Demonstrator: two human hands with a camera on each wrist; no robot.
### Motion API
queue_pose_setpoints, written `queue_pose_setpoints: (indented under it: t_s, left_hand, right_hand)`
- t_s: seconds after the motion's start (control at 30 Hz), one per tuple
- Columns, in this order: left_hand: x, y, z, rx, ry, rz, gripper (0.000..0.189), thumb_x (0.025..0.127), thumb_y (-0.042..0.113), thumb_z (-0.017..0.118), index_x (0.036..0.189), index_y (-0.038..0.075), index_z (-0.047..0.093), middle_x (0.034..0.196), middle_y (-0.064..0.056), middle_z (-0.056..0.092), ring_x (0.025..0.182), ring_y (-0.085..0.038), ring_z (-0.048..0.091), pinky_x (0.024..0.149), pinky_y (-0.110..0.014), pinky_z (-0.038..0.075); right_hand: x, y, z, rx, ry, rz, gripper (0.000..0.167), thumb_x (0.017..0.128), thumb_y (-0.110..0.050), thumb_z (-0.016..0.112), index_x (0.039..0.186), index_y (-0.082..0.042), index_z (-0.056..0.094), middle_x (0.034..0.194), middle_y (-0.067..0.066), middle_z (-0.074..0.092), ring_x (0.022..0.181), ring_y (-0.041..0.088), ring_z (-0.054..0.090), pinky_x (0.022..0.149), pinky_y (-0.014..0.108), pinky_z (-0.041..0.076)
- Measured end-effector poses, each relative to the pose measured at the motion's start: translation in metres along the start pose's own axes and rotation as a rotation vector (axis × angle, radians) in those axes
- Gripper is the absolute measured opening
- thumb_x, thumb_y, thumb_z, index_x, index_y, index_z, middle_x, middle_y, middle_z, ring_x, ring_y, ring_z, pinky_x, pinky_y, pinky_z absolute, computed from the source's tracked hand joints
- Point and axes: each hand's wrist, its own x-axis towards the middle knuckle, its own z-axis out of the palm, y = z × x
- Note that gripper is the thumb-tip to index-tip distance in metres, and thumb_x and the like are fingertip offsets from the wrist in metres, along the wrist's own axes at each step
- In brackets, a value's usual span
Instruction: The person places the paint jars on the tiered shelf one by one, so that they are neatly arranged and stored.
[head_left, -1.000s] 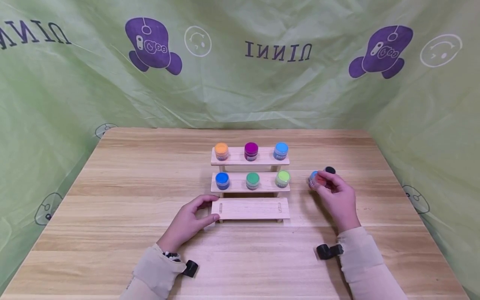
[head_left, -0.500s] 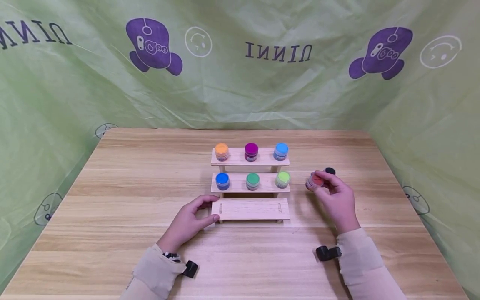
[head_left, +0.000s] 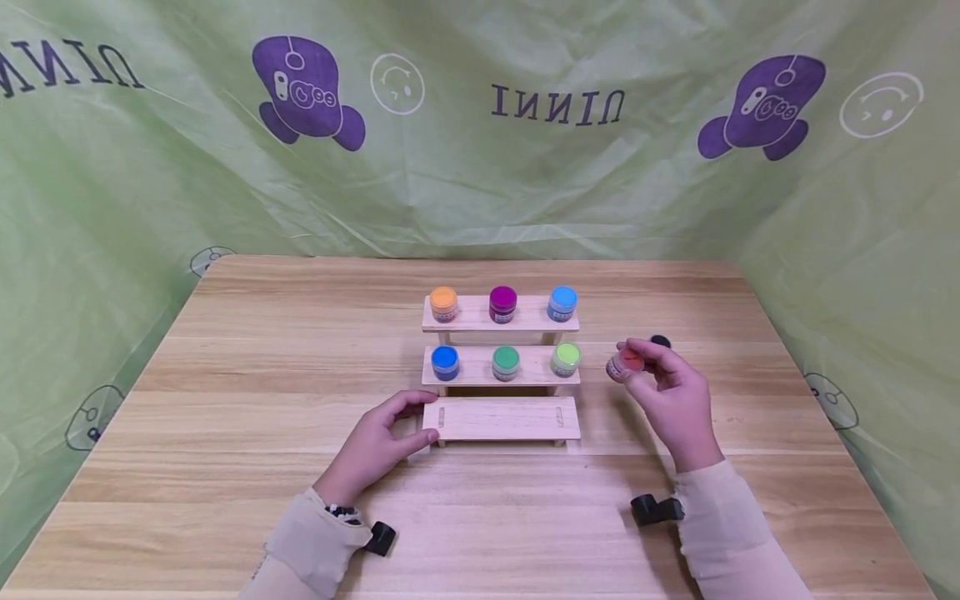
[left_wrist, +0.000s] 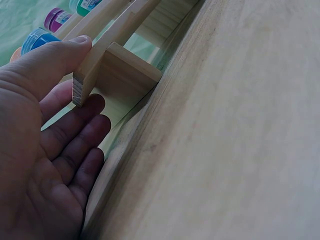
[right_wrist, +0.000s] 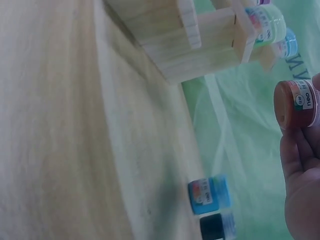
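In the head view my right hand pinches a small red paint jar to the right of a three-tier wooden stand. The right wrist view shows this red paint jar held up off the table, its label facing out. My left hand holds the left end of the stand's lowest shelf. Its thumb lies on top of the board, with a finger curled beneath the edge. Orange, purple and light blue jars line the top shelf; blue, green and lime jars stand on the middle one.
A black jar stands on the table beyond my right hand. Beside it, a blue jar shows in the right wrist view and is hidden by the hand in the head view. A green printed cloth hangs behind the wooden table.
My right hand has lifted the red paint jar away from the blue one and carried it slightly left, toward the stand. The left hand has stayed in place.
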Motion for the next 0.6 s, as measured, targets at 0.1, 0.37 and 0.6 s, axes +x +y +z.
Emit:
queue_pose_setpoints:
  t_s: [0.1,0.37,0.6]
  left_hand:
    - [0.000,0.000,0.000,0.000,0.001,0.003,0.046,0.084,0.025,0.084,0.126,0.020,0.066,0.127,0.006,0.065,0.116,-0.015,0.061,0.103,-0.035,0.047]
    - [0.000,0.000,0.000,-0.007,0.001,0.013,0.046,0.084,0.026,0.084,0.126,0.020,0.066,0.127,0.005,0.066,0.116,-0.015,0.061,0.103,-0.034,0.047]
    - [0.001,-0.001,0.000,-0.008,0.004,0.025,0.045,0.084,0.025,0.084,0.125,0.020,0.066,0.127,0.005,0.066,0.116,-0.015,0.061,0.103,-0.033,0.047]
  right_hand:
    - [-0.001,-0.002,0.001,0.024,-0.004,-0.036,0.037,0.086,0.012,0.063,0.122,0.002,0.067,0.112,-0.002,0.071,0.102,0.013,0.064,0.091,0.015,0.050]
    - [-0.003,-0.010,0.003,0.039,-0.029,-0.113,0.037,0.085,0.014,0.066,0.120,0.002,0.069,0.109,0.000,0.072,0.100,0.013,0.065,0.090,0.016,0.051]
    - [-0.006,-0.014,0.005,0.067,-0.055,-0.170,0.041,0.082,0.020,0.062,0.119,0.005,0.068,0.109,0.001,0.072,0.101,0.015,0.065,0.090,0.017,0.051]
